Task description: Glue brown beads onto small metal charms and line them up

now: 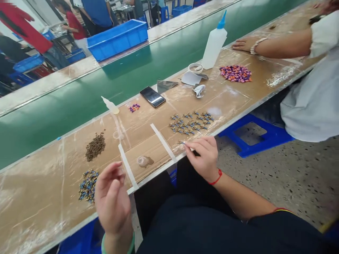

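A small metal piece (182, 142) with a blue tip is pinched between the thumb and forefinger of the right hand (203, 158). It is held low over the near edge of the cardboard-covered bench (39, 197), whose brown surface is glazed with clear, wrinkled tape. A red cord is worn at that wrist. The left hand (111, 197) is raised at the bench edge with its fingers loosely curled and spread apart; nothing can be seen between them.

At 12 o'clock from the right hand, matching blue-and-metal pieces (192, 122) are laid out in loose rows. Two flat white strips (163, 141) are stuck slantwise across the cardboard, and a small clear dome-shaped cap (143, 161) is set between them. At 10 o'clock from the left hand lies a heap of blue and brass-coloured parts (88, 185), and at 12 o'clock from that heap a mound of dull brown grains (95, 146). Farther off, a glossy black smartphone (152, 96) is laid flat, and a tall white squeeze bottle (214, 44) with a blue nozzle stands upright beside a pile of purple and orange bits (235, 73). A co-worker's hand (242, 44) is rested flat on the bench at 3 o'clock from the bottle.
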A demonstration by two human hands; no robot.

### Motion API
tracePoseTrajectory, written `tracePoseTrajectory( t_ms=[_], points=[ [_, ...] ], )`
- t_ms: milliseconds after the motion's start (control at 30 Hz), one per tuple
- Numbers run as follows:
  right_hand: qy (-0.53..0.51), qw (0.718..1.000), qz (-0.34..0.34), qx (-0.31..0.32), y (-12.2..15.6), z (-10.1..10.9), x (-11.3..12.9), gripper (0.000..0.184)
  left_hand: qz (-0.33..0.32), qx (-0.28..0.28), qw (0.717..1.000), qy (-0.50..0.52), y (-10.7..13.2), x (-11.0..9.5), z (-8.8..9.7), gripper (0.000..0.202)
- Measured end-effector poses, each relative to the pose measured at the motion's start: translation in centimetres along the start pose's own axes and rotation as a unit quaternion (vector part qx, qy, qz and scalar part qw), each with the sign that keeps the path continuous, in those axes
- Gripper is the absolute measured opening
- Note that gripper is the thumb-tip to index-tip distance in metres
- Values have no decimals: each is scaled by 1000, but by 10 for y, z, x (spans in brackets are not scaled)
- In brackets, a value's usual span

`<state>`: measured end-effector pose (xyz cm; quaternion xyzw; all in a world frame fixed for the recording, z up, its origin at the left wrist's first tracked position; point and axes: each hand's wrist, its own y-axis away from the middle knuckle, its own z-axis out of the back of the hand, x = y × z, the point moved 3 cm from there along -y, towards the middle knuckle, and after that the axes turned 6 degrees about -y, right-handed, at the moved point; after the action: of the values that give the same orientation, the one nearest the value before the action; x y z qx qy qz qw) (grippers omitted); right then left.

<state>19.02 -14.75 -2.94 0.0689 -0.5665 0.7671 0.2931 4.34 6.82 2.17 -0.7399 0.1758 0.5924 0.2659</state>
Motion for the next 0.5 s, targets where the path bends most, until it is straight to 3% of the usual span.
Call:
tracePoseTrajectory(
  t_ms=[167,267,367,500],
  points=[
    [82,993,-52,70,6,-8,-37,16,7,-84,995,-58,-17,6,28,17],
    [102,987,-65,101,7,-13,-39,4,6,-112,989,-94,-21,7,33,12],
    [103,987,-62,110,10,-9,-39,13,0,-122,988,-100,-24,5,40,11],
    [74,991,-45,99,13,1,-37,3,-28,-175,974,-138,-30,-3,69,11]
  ],
)
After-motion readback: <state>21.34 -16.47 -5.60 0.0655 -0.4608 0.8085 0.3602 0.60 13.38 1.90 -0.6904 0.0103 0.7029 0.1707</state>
